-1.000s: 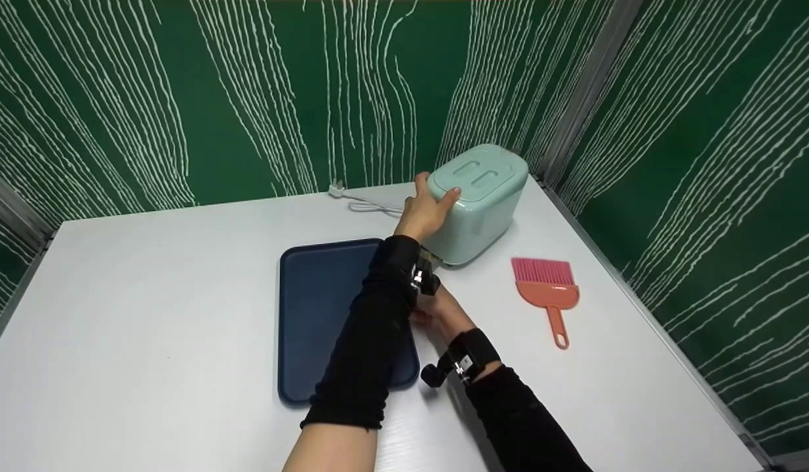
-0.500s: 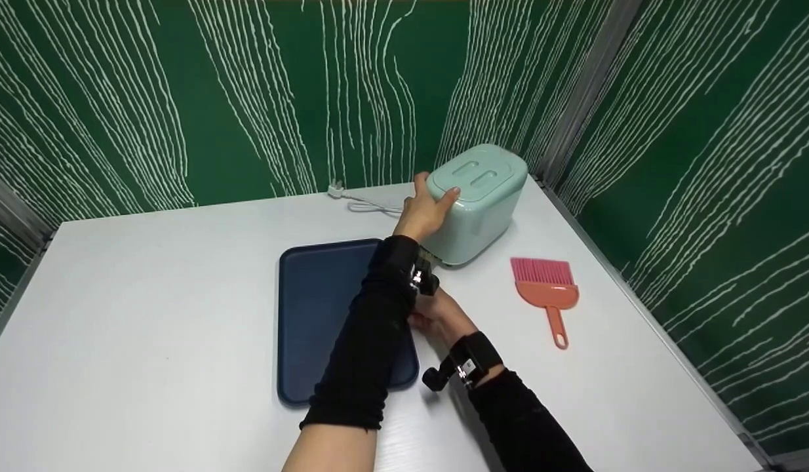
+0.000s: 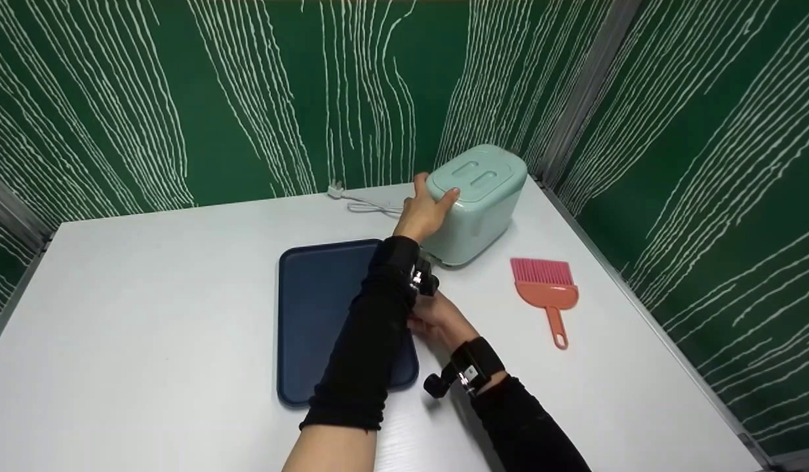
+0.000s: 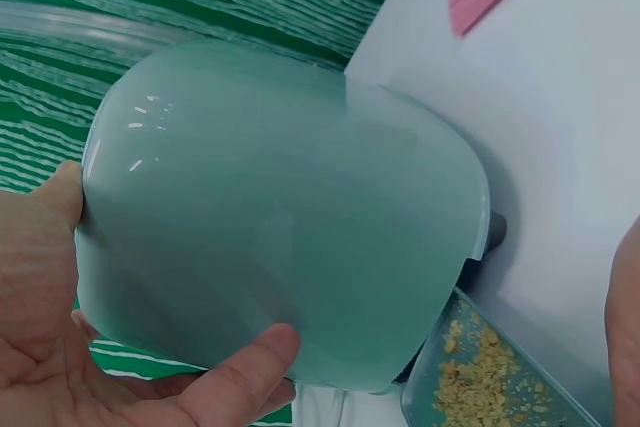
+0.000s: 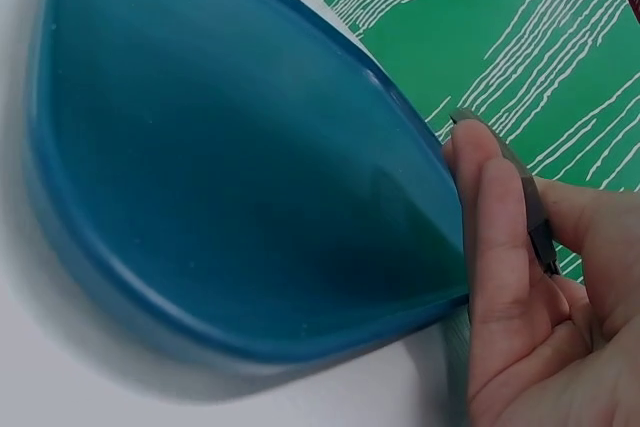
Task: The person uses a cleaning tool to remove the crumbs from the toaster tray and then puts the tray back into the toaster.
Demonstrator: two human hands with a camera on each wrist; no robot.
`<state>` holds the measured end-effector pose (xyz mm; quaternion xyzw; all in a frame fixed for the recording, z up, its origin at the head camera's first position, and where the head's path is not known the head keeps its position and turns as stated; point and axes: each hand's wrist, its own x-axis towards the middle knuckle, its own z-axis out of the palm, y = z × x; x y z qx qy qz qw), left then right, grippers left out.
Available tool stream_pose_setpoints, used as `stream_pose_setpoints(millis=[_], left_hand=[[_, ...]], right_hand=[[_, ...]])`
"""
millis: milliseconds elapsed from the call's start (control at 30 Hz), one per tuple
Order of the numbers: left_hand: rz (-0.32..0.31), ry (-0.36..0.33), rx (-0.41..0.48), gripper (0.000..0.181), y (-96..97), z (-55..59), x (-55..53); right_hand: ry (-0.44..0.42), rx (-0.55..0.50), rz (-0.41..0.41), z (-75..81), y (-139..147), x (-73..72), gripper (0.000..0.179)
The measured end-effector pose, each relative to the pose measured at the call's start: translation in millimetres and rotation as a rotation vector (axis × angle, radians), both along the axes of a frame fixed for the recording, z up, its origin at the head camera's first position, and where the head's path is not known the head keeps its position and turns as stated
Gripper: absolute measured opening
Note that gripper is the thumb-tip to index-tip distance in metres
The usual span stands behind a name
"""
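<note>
A mint-green toaster stands at the back right of the white table, end towards me. My left hand grips its near upper end, thumb and fingers spread around the corner. In the left wrist view, a small teal crumb tray holding yellow crumbs sticks out low from the toaster. My right hand is low beneath the left wrist, partly hidden by it in the head view. In the right wrist view its thumb and fingers pinch a thin dark edge, which appears to belong to the crumb tray.
A dark blue serving tray lies left of my hands, partly under the left forearm. An orange brush with pink bristles lies to the right. The white plug and cord rest by the green wall behind.
My right hand and wrist have drawn slightly towards me, down and to the right in the head view. The left hand and toaster have stayed put.
</note>
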<state>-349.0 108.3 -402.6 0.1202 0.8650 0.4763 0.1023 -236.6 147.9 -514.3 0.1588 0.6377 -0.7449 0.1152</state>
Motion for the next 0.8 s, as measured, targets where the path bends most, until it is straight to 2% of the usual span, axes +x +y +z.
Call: stream_pose_setpoints(millis=[100, 200, 467, 800], left_hand=[[-0.011, -0.005, -0.011, 0.074, 0.2, 0.5, 0.4], [-0.009, -0.011, -0.024, 0.075, 0.6, 2.2, 1.0], [-0.007, 0.017, -0.044, 0.071, -1.8, 4.0, 2.2], [0.013, 0.02, -0.031, 0.074, -0.1, 3.2, 2.8]], right_hand=[[0.03, -0.043, 0.014, -0.9, 1.5, 2.0, 0.037], [0.018, -0.049, 0.014, -1.2, 1.8, 3.9, 0.032], [0.035, -0.023, 0.084, -2.8, 2.0, 7.3, 0.022], [0.023, 0.007, 0.083, -1.7, 0.1, 9.0, 0.016]])
